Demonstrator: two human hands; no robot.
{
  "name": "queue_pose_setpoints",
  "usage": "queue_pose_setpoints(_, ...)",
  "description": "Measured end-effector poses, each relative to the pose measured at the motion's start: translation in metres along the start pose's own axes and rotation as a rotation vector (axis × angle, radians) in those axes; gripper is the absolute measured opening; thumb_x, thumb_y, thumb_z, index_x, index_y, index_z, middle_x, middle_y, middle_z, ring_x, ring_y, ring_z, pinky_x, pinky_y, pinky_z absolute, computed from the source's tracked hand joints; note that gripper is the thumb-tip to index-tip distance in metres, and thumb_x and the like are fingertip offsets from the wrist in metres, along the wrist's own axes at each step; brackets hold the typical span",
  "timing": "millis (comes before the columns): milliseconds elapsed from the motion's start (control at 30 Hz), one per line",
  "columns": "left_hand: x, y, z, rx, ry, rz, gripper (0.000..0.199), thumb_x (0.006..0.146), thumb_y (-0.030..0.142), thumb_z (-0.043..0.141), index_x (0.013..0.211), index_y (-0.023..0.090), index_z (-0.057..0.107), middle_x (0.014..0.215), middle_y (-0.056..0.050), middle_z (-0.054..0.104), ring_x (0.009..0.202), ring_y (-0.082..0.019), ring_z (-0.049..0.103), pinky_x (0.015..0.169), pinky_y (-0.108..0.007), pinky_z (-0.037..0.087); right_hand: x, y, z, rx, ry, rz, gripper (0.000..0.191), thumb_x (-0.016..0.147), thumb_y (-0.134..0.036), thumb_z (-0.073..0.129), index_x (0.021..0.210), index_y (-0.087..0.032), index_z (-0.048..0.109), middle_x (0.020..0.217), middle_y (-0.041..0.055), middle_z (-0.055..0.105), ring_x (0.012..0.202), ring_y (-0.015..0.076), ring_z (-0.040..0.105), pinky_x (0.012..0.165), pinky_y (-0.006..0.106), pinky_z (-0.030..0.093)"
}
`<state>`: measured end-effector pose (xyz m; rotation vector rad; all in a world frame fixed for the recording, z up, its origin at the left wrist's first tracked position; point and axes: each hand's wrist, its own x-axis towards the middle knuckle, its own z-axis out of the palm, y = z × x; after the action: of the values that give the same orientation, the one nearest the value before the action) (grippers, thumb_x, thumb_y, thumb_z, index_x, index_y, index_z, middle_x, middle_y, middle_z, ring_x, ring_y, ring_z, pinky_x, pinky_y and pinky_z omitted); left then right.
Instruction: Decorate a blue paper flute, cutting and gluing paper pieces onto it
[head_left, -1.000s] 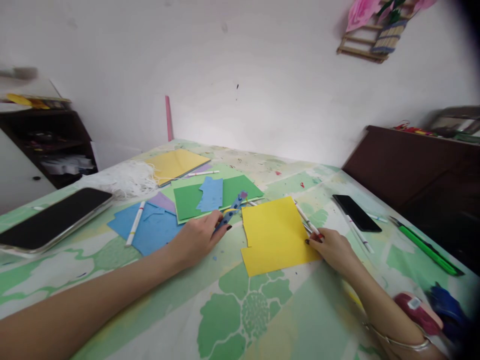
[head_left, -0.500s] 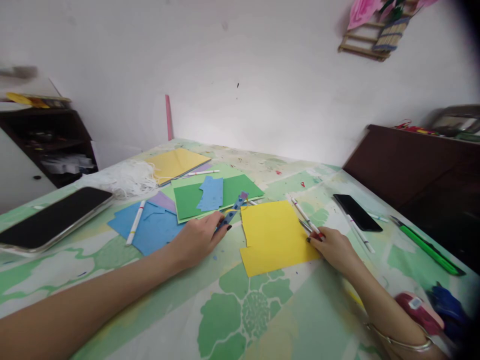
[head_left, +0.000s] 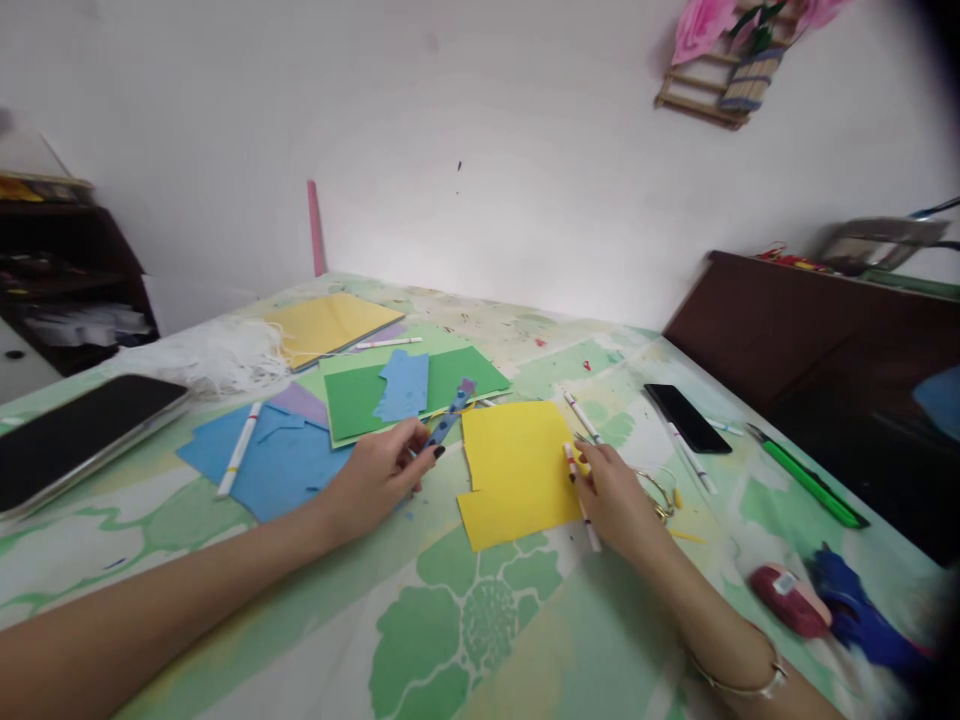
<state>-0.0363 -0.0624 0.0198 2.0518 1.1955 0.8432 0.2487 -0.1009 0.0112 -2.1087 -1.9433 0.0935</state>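
Note:
My left hand point(head_left: 386, 470) pinches a blue paper strip point(head_left: 448, 415) with dark spots and a purplish end. A thin yellow piece shows beside the strip. At the right edge of a notched yellow sheet point(head_left: 517, 470), my right hand point(head_left: 619, 500) is closed on a white marker point(head_left: 589, 525) with a red band, tilted across the paper's edge. Another white marker point(head_left: 582, 414) lies just beyond those fingers. Gold scissor handles point(head_left: 660, 500) show behind the right wrist, the rest being mostly covered. Left of the strip are a green sheet point(head_left: 352, 405) and a blue cut piece point(head_left: 405, 385).
Blue sheets point(head_left: 292, 470) carry a marker point(head_left: 240, 450) at left, near a large phone point(head_left: 82, 430) and white stringy material point(head_left: 217, 355). On the right lie a dark phone point(head_left: 686, 418), a green cutter point(head_left: 810, 480), a dark red object point(head_left: 789, 598) and a blue tool point(head_left: 862, 610).
My right hand has shifted left and turned, now with a marker angled down toward me. The scissor handles have come into view. My left hand still keeps the strip; the view has turned slightly right.

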Motion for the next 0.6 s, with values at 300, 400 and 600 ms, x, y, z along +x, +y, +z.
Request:
queue_pose_setpoints(300,0.001,-0.001,0.008,-0.401,-0.146,-0.108,0.023,0.085,0.040,0.048,0.087,0.018,0.042,0.083,-0.004,0.063,0.063,-0.014,0.063,0.060,-0.030,0.053,0.006,0.017,-0.020,-0.058,0.013,0.083,0.021,0.086,-0.019,0.042,0.099,-0.014,0.059,0.104,0.0114,0.058,0.093,0.0208,0.057,0.076,0.028,0.041)
queue_pose_setpoints(400,0.000,0.001,0.008,-0.485,-0.161,-0.124,0.023,0.084,0.040,0.050,0.089,0.018,0.043,0.083,-0.004,0.064,0.064,-0.013,0.063,0.057,-0.028,0.051,0.011,0.045,-0.031,-0.105,-0.019,0.201,0.012,0.079,-0.017,0.049,0.078,-0.013,0.060,0.083,0.0120,0.061,0.079,0.0239,0.057,0.063,0.029,0.037)
queue_pose_setpoints(600,0.000,0.011,-0.001,-0.469,-0.228,-0.136,0.024,0.083,0.040,0.050,0.089,0.017,0.049,0.079,-0.002,0.064,0.046,-0.005,0.049,0.040,-0.017,0.034,0.013,0.077,-0.033,-0.029,-0.166,0.237,0.015,0.068,-0.023,0.063,0.082,-0.017,0.061,0.076,0.0041,0.064,0.070,0.0174,0.058,0.055,0.022,0.035)
